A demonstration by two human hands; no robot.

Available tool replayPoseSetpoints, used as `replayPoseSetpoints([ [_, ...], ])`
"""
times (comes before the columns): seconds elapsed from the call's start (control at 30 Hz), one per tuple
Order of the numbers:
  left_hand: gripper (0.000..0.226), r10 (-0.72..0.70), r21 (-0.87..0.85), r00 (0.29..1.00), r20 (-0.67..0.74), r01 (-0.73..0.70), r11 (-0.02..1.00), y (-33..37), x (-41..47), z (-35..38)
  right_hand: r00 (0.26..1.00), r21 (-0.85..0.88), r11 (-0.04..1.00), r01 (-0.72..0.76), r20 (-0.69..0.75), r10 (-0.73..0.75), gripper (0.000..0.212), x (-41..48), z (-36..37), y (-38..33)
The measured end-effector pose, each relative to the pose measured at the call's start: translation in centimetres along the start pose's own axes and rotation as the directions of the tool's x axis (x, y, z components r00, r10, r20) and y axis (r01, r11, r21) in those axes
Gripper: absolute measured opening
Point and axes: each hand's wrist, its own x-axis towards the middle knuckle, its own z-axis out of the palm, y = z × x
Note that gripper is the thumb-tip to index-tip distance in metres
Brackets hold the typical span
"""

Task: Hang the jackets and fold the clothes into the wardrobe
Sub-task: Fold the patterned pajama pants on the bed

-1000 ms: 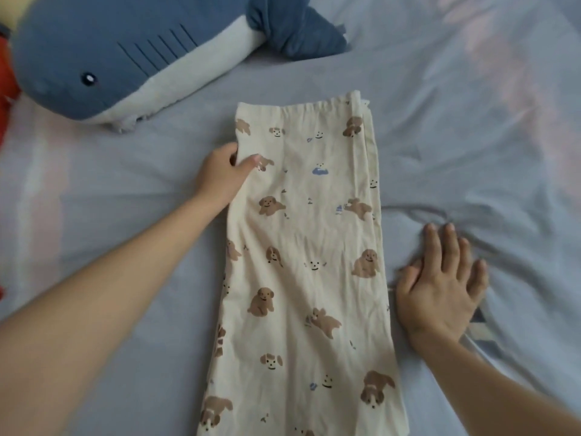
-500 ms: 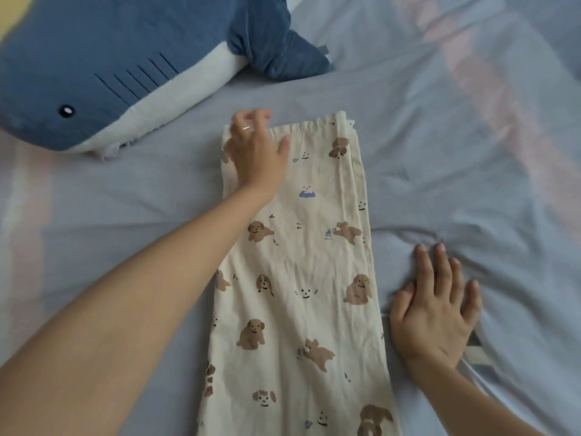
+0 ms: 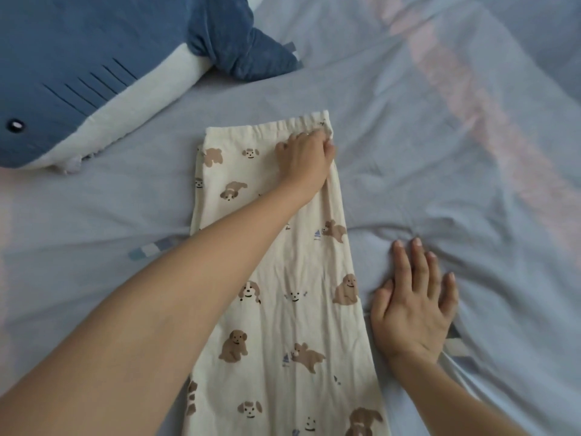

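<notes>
1. The pyjama trousers [image 3: 276, 335], cream with a brown dog print, lie flat on the bed [image 3: 440, 152] in a long narrow strip. They run from the near side of the bed, where they pass out of view, to the middle.
2. Their gathered waistband [image 3: 261, 129] forms the far end, a short and nearly straight edge. The left long edge is slightly wavy. The right long edge is straight and slants outward toward the near side.
3. The left hand [image 3: 306, 158] reaches across the strip to the right corner of the waistband. Its fingers are curled down onto the fabric there and grip it. The forearm lies diagonally over the trousers.
4. The right hand [image 3: 415, 303] lies palm down on the sheet with its fingers straight and slightly spread, holding nothing. It is just beside the right edge of the trousers, and its thumb side nearly touches that edge.
5. A blue and white shark plush [image 3: 94, 73] fills the far left part of the bed. Its belly is near the left corner of the waistband but apart from it, with a band of bare sheet between.
6. To the right of the trousers and beyond the waistband the sheet is wrinkled but bare, and open on toward the far right.
7. Bare sheet also lies to the left of the strip, below the plush.
</notes>
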Motion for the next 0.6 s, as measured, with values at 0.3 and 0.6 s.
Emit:
replayPoseSetpoints([
  [0.3, 0.074, -0.027, 0.177, 0.976, 0.215, -0.012, 0.984, -8.5, -4.1, 0.7, 1.000, -0.003, 1.000, 0.012, 0.020, -0.012, 0.062, 0.0, 0.1, 0.2],
  [0.6, 0.071, -0.105, 0.234, 0.994, 0.013, 0.099, 0.967, -8.8, -3.4, -0.7, 1.000, 0.019, 1.000, 0.013, 0.011, -0.014, 0.061, 0.1, 0.1, 0.0],
])
